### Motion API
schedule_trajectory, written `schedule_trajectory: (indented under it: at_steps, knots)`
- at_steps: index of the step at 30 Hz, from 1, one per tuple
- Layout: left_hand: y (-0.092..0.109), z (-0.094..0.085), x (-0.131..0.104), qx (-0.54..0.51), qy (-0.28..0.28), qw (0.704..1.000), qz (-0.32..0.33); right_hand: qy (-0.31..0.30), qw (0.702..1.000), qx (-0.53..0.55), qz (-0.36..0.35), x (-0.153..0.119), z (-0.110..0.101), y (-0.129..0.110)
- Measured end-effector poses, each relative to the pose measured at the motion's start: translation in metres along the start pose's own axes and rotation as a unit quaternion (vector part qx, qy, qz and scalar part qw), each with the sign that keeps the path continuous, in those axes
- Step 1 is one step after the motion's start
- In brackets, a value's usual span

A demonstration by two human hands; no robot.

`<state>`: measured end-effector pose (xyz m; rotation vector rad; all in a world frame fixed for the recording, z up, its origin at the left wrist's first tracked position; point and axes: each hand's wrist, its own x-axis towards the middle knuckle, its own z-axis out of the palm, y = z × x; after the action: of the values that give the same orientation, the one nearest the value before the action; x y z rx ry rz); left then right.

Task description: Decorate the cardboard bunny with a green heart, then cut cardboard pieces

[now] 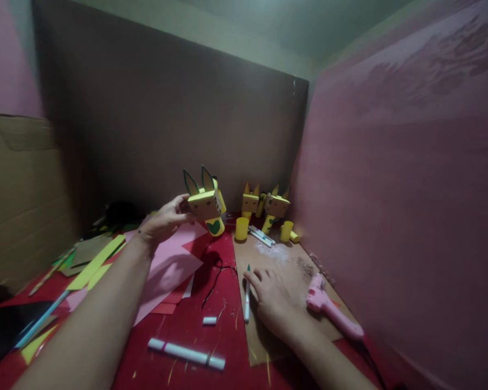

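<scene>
In the head view, the eared figure [204, 205] is held above the bench [236, 349], clamped by fingers of the left hand [168, 218]. The uncapped marker [247, 306] is touched by the right hand [274, 298]; whether gripped cannot be told. Marker handling seems in hand, a pinch being called for. Room is left beside the cardboard [264, 349], narrowed rightward by the glue gun [335, 314].
</scene>
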<state>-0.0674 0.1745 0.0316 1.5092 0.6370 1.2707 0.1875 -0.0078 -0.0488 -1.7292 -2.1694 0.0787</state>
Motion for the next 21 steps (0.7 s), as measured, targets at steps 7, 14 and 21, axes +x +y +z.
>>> schedule_trajectory:
  at_steps: [7, 14, 21]
  knots:
    - [-0.005, -0.006, -0.006, -0.022, 0.010, 1.000, -0.002, 0.054, 0.994, 0.082, 0.043, 0.029, -0.017, 0.011]
    - [-0.009, -0.006, -0.007, -0.037, 0.020, 0.999, -0.010, 0.156, 0.924, 0.242, 0.253, 0.119, -0.024, 0.059]
    - [-0.008, 0.001, -0.008, -0.040, 0.018, 0.999, -0.009, 0.240, 0.819, 0.357, 0.380, 0.176, -0.013, 0.083]
